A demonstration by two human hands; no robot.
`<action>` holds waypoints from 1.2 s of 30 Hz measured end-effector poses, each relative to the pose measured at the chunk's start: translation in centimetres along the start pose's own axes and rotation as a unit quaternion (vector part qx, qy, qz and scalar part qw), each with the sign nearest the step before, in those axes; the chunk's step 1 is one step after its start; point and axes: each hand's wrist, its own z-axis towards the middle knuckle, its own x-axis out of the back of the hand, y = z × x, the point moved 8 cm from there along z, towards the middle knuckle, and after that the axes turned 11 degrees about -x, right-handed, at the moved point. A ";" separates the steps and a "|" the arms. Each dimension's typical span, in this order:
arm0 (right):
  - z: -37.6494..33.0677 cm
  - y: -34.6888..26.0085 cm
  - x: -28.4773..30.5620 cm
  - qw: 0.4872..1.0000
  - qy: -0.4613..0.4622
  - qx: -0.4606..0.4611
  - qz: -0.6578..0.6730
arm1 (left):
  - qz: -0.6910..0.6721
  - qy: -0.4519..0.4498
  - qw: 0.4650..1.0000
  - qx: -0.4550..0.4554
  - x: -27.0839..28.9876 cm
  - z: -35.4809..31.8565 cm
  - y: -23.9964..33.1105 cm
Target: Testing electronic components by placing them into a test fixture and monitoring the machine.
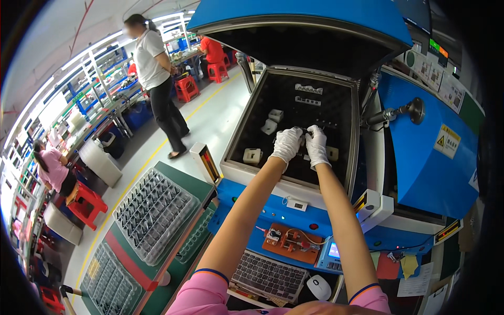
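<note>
Both my hands, in white gloves, reach inside an open blue box-shaped machine (232, 168) lined with black foam. My left hand (287, 144) has its fingers bent and drawn together. Close beside it, my right hand (317, 144) is closed in the same way, its fingertips turned toward the left ones. Whatever they pinch is small, dark and mostly covered by the gloves. Near my left hand sit white blocks (269, 126) and a cream block with a hole (252, 156). Another pale block (332, 153) lies just right of my right hand. Farther back are two slotted white strips (308, 101).
The raised blue lid (299, 21) overhangs the box. Left stands a green-topped cart with clear plastic trays of parts (155, 210). Below are a keyboard (269, 275), a mouse (318, 287) and an orange fixture (291, 244). A person (155, 68) stands in the aisle.
</note>
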 end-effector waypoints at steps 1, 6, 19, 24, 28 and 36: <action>-0.1 -0.5 0.0 0.999 -0.007 0.032 0.023 | 0.002 0.001 1.000 0.013 0.3 0.1 -0.1; -0.6 -1.4 -1.0 0.996 -0.076 0.040 -0.009 | -0.092 0.237 0.967 0.032 3.4 -1.4 -1.4; -1.2 -3.9 -1.3 0.979 -0.098 0.084 -0.160 | -0.189 0.347 0.918 0.014 3.3 -1.9 -2.7; -1.4 -4.6 -1.2 0.971 -0.095 0.115 -0.185 | -0.293 0.475 0.830 -0.014 4.5 -1.5 -3.2; -1.5 -5.0 -1.7 0.963 -0.110 0.129 -0.210 | -0.642 0.437 0.614 0.138 2.3 -1.1 -3.8; -2.0 -4.6 -1.8 0.946 -0.161 0.090 -0.267 | -0.399 0.343 0.843 0.117 8.5 -4.1 0.0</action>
